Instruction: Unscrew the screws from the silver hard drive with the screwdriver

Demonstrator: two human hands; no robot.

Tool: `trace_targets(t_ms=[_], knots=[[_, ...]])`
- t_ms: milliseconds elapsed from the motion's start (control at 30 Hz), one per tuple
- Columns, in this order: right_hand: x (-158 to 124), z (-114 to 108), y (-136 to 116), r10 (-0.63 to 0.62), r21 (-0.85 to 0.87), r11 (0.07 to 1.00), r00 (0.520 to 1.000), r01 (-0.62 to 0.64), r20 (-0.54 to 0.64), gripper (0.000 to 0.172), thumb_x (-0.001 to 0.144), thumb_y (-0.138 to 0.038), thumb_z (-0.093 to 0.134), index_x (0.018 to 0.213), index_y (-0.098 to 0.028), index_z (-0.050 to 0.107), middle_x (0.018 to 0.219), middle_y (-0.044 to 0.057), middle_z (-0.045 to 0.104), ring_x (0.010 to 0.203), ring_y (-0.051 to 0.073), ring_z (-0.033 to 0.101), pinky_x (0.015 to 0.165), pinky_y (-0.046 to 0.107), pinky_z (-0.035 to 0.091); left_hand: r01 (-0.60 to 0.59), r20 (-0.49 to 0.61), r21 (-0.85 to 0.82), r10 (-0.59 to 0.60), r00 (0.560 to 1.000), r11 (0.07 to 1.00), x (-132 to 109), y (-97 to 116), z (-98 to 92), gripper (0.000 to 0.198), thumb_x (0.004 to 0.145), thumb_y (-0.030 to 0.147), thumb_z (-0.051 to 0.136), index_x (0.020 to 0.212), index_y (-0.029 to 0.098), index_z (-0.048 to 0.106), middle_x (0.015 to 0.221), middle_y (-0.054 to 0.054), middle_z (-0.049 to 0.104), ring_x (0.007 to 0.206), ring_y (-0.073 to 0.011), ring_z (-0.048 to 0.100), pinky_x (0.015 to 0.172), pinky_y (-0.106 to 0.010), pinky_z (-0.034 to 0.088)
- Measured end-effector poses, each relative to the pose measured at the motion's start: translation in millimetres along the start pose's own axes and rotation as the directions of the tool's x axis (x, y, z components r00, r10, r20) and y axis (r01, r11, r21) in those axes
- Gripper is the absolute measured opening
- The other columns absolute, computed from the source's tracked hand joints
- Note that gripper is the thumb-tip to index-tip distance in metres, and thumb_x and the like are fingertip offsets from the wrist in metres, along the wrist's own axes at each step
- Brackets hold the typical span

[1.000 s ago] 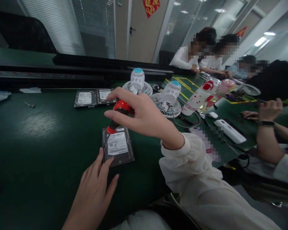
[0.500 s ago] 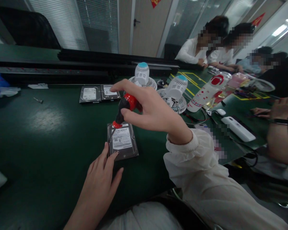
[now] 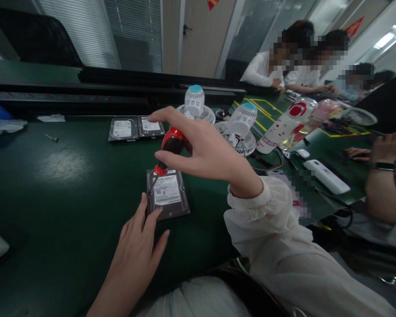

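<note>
A hard drive [image 3: 167, 193] with a white label lies flat on the dark green table [image 3: 59, 185] in front of me. My left hand [image 3: 137, 246] rests on the table with its fingers spread, fingertips pressing the drive's near left corner. My right hand [image 3: 198, 147] is closed round the red and black handle of a screwdriver [image 3: 169, 147], held upright. The screwdriver's thin shaft points down at the drive's left edge.
Two more hard drives [image 3: 135, 128] lie side by side further back. Behind them stand two small white fans [image 3: 218, 116]. A red and white bottle [image 3: 284, 125], a white remote-like device [image 3: 326, 176] and cables lie to the right. Other people sit along the right side.
My right hand has turned slightly on the screwdriver handle. The view shifted a little; both hands and the drive keep their places.
</note>
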State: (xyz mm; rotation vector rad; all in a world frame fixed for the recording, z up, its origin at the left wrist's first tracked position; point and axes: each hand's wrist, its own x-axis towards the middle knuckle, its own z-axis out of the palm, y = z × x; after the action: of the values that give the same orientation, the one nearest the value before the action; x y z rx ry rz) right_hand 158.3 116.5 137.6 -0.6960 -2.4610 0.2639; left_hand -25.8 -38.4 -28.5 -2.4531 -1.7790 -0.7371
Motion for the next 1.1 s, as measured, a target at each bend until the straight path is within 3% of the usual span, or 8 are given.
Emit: trace_targets(t_ms=[133, 400, 667, 833, 967, 1100], knots=[[1, 4, 2, 0.013, -0.012, 1.000, 1.000, -0.014, -0.022, 0.048, 0.097, -0.036, 0.061, 0.138, -0.012, 0.052, 0.138, 0.009, 0.065, 0.094, 0.014, 0.067, 0.086, 0.028, 0.044, -0.015, -0.003, -0.001, 0.015, 1.000, 1.000, 2, -1, 1.0, 0.034, 0.106, 0.034, 0.045, 0.134, 0.016, 0.050, 0.156, -0.031, 0.048, 0.129, -0.0409, 0.065, 0.092, -0.057, 0.061], [0, 3, 0, -0.033, 0.011, 0.999, 0.998, 0.033, -0.049, 0.042, 0.100, -0.037, 0.059, 0.134, -0.012, 0.054, 0.133, 0.008, 0.066, 0.098, 0.014, 0.066, 0.090, 0.028, 0.046, 0.009, 0.008, -0.002, -0.009, 1.000, 1.000, 2, -1, 1.0, 0.033, 0.105, 0.032, 0.046, 0.135, 0.017, 0.049, 0.157, -0.029, 0.048, 0.128, -0.0394, 0.065, 0.092, -0.056, 0.060], [-3, -4, -3, -0.035, -0.003, 0.999, 0.994, 0.034, -0.107, 0.035, 0.100, -0.037, 0.058, 0.128, -0.015, 0.056, 0.129, 0.007, 0.067, 0.086, 0.011, 0.062, 0.084, 0.028, 0.048, 0.011, 0.018, -0.014, -0.011, 1.000, 1.000, 3, 0, 0.2, 0.032, 0.104, 0.031, 0.048, 0.133, 0.015, 0.051, 0.158, -0.030, 0.047, 0.127, -0.0406, 0.066, 0.092, -0.057, 0.060], [-10, -16, -13, -0.007, -0.028, 1.000, 0.977, 0.001, -0.213, 0.033, 0.100, -0.039, 0.059, 0.125, -0.019, 0.057, 0.127, 0.005, 0.067, 0.096, 0.012, 0.067, 0.089, 0.026, 0.053, -0.008, 0.014, 0.001, 0.008, 1.000, 1.000, 2, -2, -0.4, 0.034, 0.105, 0.031, 0.048, 0.134, 0.014, 0.051, 0.158, -0.032, 0.046, 0.125, -0.0406, 0.067, 0.091, -0.056, 0.059], [-20, -14, -22, -0.001, -0.050, 0.999, 0.942, -0.017, -0.335, 0.027, 0.101, -0.038, 0.059, 0.119, -0.018, 0.061, 0.120, 0.004, 0.070, 0.101, 0.013, 0.070, 0.090, 0.028, 0.056, -0.017, 0.009, -0.003, 0.017, 1.000, 1.000, 1, -2, 0.0, 0.035, 0.105, 0.032, 0.046, 0.135, 0.014, 0.050, 0.158, -0.032, 0.046, 0.125, -0.0410, 0.067, 0.092, -0.058, 0.059], [-49, -3, -26, -0.063, -0.057, 0.997, 0.907, 0.044, -0.416, 0.020, 0.096, -0.032, 0.070, 0.105, -0.014, 0.068, 0.098, 0.004, 0.075, 0.089, 0.014, 0.070, 0.081, 0.031, 0.057, -0.013, 0.028, 0.015, 0.012, 1.000, 1.000, 1, -2, -0.7, 0.037, 0.105, 0.033, 0.047, 0.136, 0.013, 0.050, 0.159, -0.032, 0.044, 0.127, -0.0411, 0.066, 0.094, -0.057, 0.058]])
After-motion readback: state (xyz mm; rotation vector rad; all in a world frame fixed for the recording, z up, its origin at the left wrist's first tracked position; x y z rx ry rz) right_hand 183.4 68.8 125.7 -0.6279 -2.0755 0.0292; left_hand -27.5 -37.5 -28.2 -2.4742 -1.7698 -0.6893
